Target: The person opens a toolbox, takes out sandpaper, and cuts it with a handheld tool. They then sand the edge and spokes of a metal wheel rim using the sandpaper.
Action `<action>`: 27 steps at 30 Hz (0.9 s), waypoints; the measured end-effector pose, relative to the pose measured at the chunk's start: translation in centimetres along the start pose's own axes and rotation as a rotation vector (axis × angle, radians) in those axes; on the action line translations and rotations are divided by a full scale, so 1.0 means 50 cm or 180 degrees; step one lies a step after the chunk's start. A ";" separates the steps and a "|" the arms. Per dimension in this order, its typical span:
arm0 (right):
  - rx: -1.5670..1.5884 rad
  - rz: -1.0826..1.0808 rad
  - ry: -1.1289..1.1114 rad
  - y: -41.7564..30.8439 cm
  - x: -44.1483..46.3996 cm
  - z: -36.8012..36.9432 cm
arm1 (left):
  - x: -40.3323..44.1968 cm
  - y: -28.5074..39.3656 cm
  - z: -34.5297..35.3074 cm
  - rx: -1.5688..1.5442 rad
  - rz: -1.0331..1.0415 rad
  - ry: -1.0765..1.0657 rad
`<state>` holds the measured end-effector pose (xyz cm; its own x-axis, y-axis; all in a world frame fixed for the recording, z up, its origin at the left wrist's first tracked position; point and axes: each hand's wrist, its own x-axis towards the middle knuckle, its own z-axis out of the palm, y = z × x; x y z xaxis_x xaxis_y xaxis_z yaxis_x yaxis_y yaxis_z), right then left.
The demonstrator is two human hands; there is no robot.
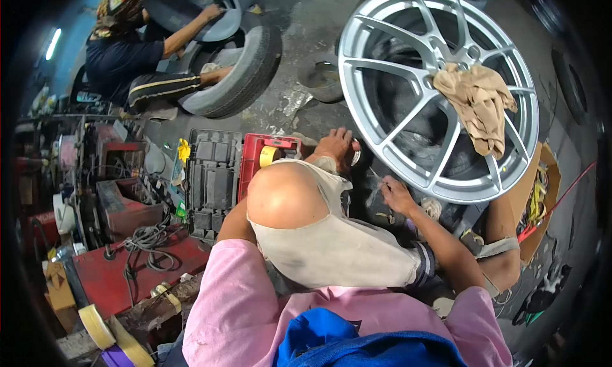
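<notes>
Past my raised knee, my left hand (335, 148) is curled with its fingers closed at a small pale roll-like thing (356, 153); my fingers partly cover it. My right hand (398, 196) pinches what looks like a thin pale strip (375, 174), too small to make out well. It sits just beside the lower left rim of a big silver alloy wheel rim (408, 122). A crumpled beige cloth (475, 106) drapes over the spokes and hub of that rim. My knee and light trousers (331, 246) hide my left forearm in part.
Left of my knee lie an open red case (248, 176) holding a yellow tape roll (269, 155) and a black case lid (212, 182). A cardboard box (542, 195) stands at right. Another person (124, 55) works on a tire (255, 67). Cables (150, 246) lie on a red surface.
</notes>
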<state>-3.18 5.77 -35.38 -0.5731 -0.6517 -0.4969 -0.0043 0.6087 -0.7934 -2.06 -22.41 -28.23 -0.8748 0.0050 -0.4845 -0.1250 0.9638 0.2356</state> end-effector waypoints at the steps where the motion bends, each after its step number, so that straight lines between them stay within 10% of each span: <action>1: 0.0185 -0.0005 0.0094 -0.010 0.021 0.012 | -0.003 -0.009 0.006 -0.0009 0.0073 0.0019; 3: -0.0391 -0.0852 0.0620 0.003 0.070 0.045 | -0.013 -0.029 0.023 -0.0356 0.0088 0.0182; 6: 0.0299 0.0358 0.0681 -0.060 0.085 0.061 | -0.023 -0.049 0.046 -0.0690 0.0067 0.0366; 20: -0.0124 -0.0202 0.0800 -0.053 0.061 0.115 | -0.010 -0.018 0.049 -0.0476 0.0063 0.0487; 22: 0.1672 0.0853 0.0469 -0.069 0.068 0.110 | 0.002 -0.012 0.051 -0.0433 -0.0046 0.0339; 27: 0.2225 0.0862 0.0609 -0.068 0.109 0.135 | 0.011 0.006 0.048 -0.0292 -0.0377 0.0197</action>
<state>-0.75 -2.90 -37.75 -0.6123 -0.3927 -0.6863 0.6382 0.2670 -0.7221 -1.45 -21.47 -30.47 -0.8781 -0.1265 -0.4614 -0.2688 0.9282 0.2572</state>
